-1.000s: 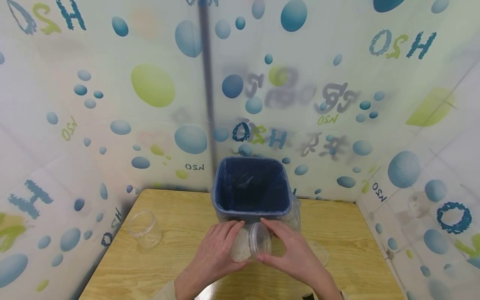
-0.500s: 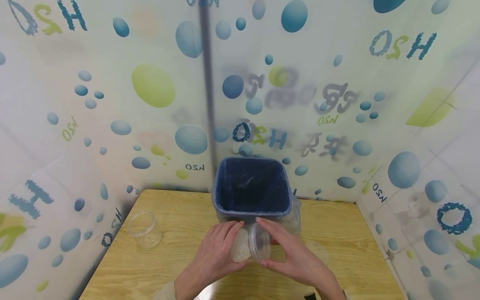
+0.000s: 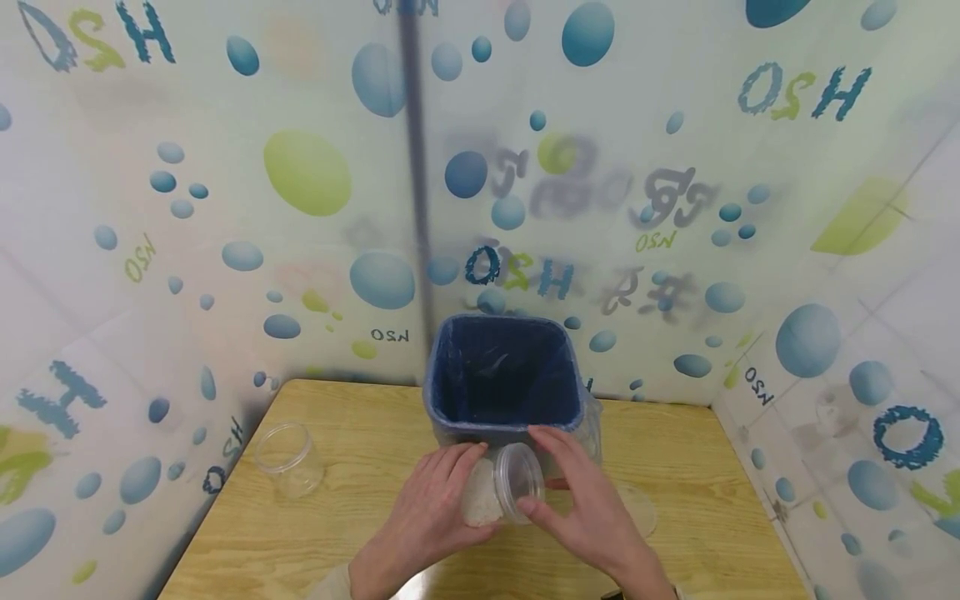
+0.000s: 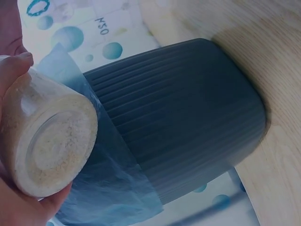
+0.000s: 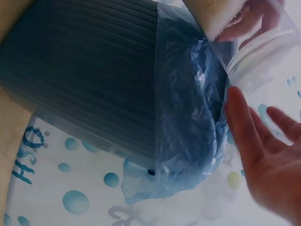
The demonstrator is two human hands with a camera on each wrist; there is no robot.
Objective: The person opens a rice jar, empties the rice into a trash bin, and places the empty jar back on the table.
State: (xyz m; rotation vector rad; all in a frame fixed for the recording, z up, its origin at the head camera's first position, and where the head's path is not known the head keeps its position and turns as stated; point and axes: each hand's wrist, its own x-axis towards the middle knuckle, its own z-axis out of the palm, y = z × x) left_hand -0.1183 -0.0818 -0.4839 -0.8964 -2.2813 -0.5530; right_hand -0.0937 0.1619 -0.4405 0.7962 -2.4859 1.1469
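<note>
My left hand [image 3: 423, 507] grips a clear plastic jar [image 4: 70, 136] from its left side, thumb below and fingers over the top. The jar lies tilted on its side in the air, base to the left. Pale, grainy stuff [image 3: 481, 496] fills its base end. Its clear, ridged screw-top end [image 3: 519, 483] points right. My right hand [image 3: 588, 508] is spread around that end, fingers fairly straight, with the thumb tip overlapping its lower edge. In the right wrist view one fingertip [image 5: 236, 96] comes right at the ridged rim [image 5: 254, 49].
Just behind the hands stands a dark blue ribbed bin [image 4: 183, 113] with a bluish plastic liner [image 5: 188, 103] folded over its rim. An open clear jar [image 3: 291, 460] is on the wooden table [image 3: 360, 417] at the left. A clear round disc [image 3: 639, 510] lies at the right.
My right hand's fingers have spread wider, the upper ones rising and the thumb shifting at the jar's end. That end has tipped slightly towards the head camera. The left hand stays in place.
</note>
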